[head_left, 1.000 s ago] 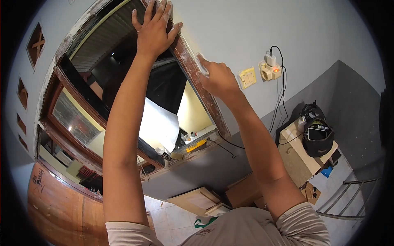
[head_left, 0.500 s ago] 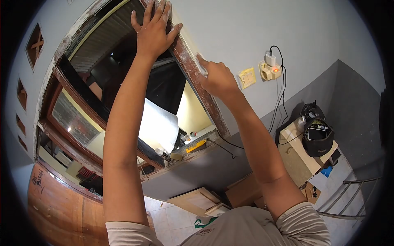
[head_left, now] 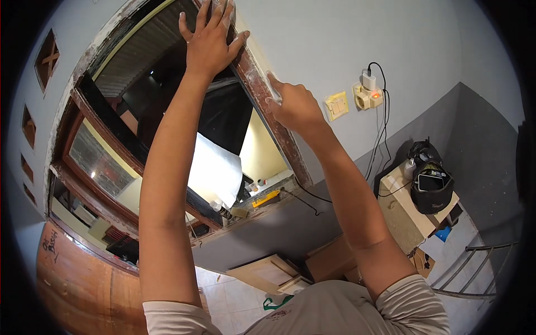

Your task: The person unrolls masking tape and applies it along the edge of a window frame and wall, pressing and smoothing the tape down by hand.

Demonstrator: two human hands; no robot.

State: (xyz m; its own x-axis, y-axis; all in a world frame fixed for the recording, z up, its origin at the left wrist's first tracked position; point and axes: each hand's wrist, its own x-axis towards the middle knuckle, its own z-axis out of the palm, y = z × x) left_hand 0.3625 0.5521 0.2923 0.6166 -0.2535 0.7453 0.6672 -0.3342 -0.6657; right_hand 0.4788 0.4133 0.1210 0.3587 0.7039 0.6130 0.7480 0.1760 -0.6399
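My left hand (head_left: 209, 47) lies with spread fingers on the upper part of the worn brown wooden window frame (head_left: 254, 81). White residue marks its fingertips. Lower down the same upright, my right hand (head_left: 298, 106) is closed, with the index finger and thumb reaching to the frame's edge beside the grey wall. A thin whitish piece (head_left: 274, 91) shows between that finger and thumb; its kind is not clear. Pale, scuffed patches run along the frame near both hands.
On the sill lie a yellow-handled tool (head_left: 267, 199), a small block (head_left: 240, 213) and small bottles. A light switch (head_left: 336, 106) and a socket with a plugged-in charger (head_left: 368, 82) are on the wall. A black bag (head_left: 432, 192) rests on a cabinet at right.
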